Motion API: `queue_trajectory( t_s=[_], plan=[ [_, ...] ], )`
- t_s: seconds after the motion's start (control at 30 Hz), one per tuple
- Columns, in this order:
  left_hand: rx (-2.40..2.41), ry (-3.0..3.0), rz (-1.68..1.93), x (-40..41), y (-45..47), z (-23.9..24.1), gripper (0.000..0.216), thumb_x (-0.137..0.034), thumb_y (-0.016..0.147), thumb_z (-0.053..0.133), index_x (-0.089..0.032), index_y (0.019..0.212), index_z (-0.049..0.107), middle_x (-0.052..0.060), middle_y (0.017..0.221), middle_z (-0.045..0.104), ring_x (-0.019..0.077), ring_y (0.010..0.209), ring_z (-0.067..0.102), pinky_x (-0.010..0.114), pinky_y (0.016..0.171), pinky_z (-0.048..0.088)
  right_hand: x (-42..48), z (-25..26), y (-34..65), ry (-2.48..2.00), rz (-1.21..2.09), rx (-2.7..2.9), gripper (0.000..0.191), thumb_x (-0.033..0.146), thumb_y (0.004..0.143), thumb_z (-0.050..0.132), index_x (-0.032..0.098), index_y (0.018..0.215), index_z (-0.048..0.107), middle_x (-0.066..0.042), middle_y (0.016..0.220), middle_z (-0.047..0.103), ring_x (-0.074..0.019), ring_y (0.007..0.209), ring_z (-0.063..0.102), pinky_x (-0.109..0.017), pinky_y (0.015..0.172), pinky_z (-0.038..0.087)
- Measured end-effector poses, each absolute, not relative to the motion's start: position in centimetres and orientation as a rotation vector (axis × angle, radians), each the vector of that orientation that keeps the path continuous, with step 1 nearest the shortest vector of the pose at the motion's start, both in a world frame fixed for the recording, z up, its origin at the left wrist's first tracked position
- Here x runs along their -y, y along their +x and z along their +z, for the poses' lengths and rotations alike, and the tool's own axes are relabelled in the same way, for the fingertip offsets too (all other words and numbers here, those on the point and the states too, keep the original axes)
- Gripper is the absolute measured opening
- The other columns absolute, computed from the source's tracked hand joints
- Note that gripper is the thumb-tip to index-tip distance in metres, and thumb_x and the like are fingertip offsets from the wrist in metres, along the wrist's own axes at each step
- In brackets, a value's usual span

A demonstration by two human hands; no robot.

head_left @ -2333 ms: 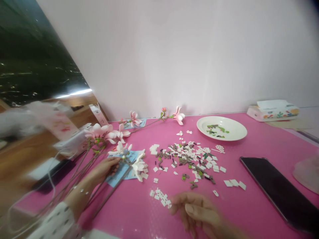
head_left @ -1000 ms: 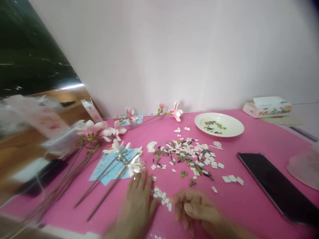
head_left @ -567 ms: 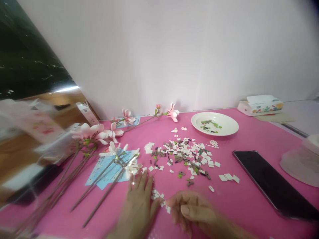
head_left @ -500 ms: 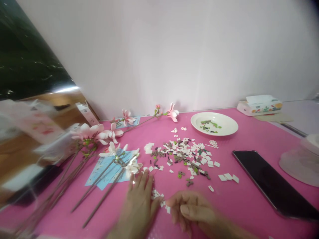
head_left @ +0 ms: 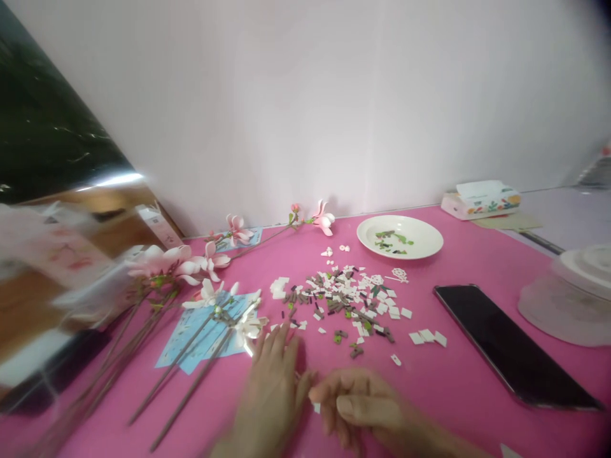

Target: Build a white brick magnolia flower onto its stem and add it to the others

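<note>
My left hand (head_left: 270,397) lies flat on the pink table mat (head_left: 477,381), fingers stretched out over a small cluster of white pieces that it mostly hides. My right hand (head_left: 363,410) rests just to its right, fingers curled inward; whether anything sits inside them is hidden. Beyond both hands lies a scatter of small white, brown and green building pieces (head_left: 351,302). Brick-built flower stems (head_left: 191,343) with white and pink blossoms lie to the left across a blue instruction sheet (head_left: 205,331).
A white plate (head_left: 424,238) with a few green and dark pieces stands at the back. A black phone (head_left: 510,346) lies on the right, a translucent lid or bowl (head_left: 568,299) beyond it. A tissue box (head_left: 480,198) sits by the wall. Boxes and bags crowd the left edge.
My left hand left the flower stems and came to lie flat beside my right hand. The view has swung slightly, shifting everything leftward.
</note>
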State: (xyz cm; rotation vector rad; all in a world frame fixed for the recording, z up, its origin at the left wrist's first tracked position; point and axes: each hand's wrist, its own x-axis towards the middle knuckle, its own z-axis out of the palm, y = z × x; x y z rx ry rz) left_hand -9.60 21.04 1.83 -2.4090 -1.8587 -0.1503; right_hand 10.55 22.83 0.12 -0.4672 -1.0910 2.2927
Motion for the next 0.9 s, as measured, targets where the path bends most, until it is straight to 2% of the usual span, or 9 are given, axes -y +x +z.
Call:
queue_trajectory(
  t_s=[0.07,0.2,0.37,0.47,0.6,0.67,0.77,0.9],
  plan=[
    [1.926,-2.407,-0.156,-22.1,-8.5,2.6,0.044,-0.026,0.096,0.053,-0.007,0.134,0.063,0.026,0.149,0.058,0.0453,0.134,0.057,0.068,0.110,0.044,-22.8,0.4,10.6,-0.490,2.273,1.083,0.050,0.053,0.075,0.083,0.012,0.103,0.078,-0.004,0.074,0.070,-0.0063,0.051,0.055,-0.016,0.044,0.039],
    [2.051,-2.363,-0.183,-24.2,-7.4,2.8,0.044,-0.025,0.098,0.049,-0.004,0.135,0.061,0.029,0.150,0.056,0.0476,0.132,0.058,0.072,0.103,0.047,-22.9,0.9,10.8,-0.515,2.272,1.069,0.050,0.053,0.073,0.085,0.012,0.101,0.078,-0.005,0.077,0.071,-0.0061,0.052,0.055,-0.017,0.046,0.039],
    [2.108,-2.389,-0.224,-25.5,-7.1,2.5,0.043,-0.026,0.099,0.050,0.000,0.130,0.064,0.029,0.144,0.060,0.0434,0.130,0.059,0.063,0.108,0.047,-22.9,0.5,10.7,-0.494,2.291,1.081,0.051,0.053,0.072,0.085,0.011,0.100,0.077,-0.004,0.073,0.070,-0.0061,0.051,0.056,-0.019,0.050,0.042],
    [2.092,-2.487,-0.225,-25.6,-6.8,2.6,0.048,-0.030,0.100,0.047,0.000,0.135,0.061,0.028,0.148,0.057,0.0402,0.134,0.056,0.056,0.112,0.046,-22.8,0.0,10.6,-0.492,2.294,1.081,0.051,0.053,0.072,0.084,0.011,0.101,0.077,-0.004,0.074,0.070,-0.0067,0.052,0.056,-0.019,0.052,0.043],
    [2.063,-2.605,-0.242,-25.5,-6.5,3.1,0.050,-0.035,0.102,0.046,-0.011,0.143,0.058,0.018,0.156,0.052,0.0320,0.143,0.049,0.045,0.118,0.041,-22.9,-0.1,10.6,-0.516,2.273,1.095,0.053,0.054,0.071,0.084,0.012,0.102,0.078,-0.004,0.074,0.070,-0.0070,0.050,0.055,-0.019,0.048,0.042],
    [2.097,-2.584,-0.253,-25.9,-6.7,3.4,0.049,-0.036,0.102,0.043,-0.012,0.143,0.059,0.018,0.157,0.052,0.0336,0.144,0.048,0.048,0.118,0.040,-22.9,0.2,10.6,-0.519,2.268,1.101,0.053,0.054,0.071,0.083,0.011,0.101,0.077,-0.004,0.074,0.070,-0.0070,0.050,0.055,-0.020,0.049,0.042],
    [2.158,-2.506,-0.258,-26.9,-7.3,3.5,0.053,-0.035,0.102,0.042,-0.005,0.143,0.056,0.024,0.158,0.048,0.0404,0.144,0.046,0.056,0.118,0.037,-22.9,0.8,10.7,-0.513,2.285,1.090,0.052,0.053,0.071,0.085,0.011,0.100,0.077,-0.004,0.074,0.070,-0.0071,0.051,0.056,-0.022,0.054,0.044],
    [2.192,-2.452,-0.256,-28.2,-7.7,3.2,0.054,-0.033,0.101,0.047,0.000,0.143,0.055,0.028,0.157,0.047,0.0438,0.143,0.045,0.058,0.118,0.036,-22.9,1.3,10.7,-0.527,2.307,1.092,0.053,0.053,0.069,0.086,0.010,0.099,0.078,-0.004,0.074,0.070,-0.0074,0.052,0.057,-0.023,0.057,0.045]
  ],
)
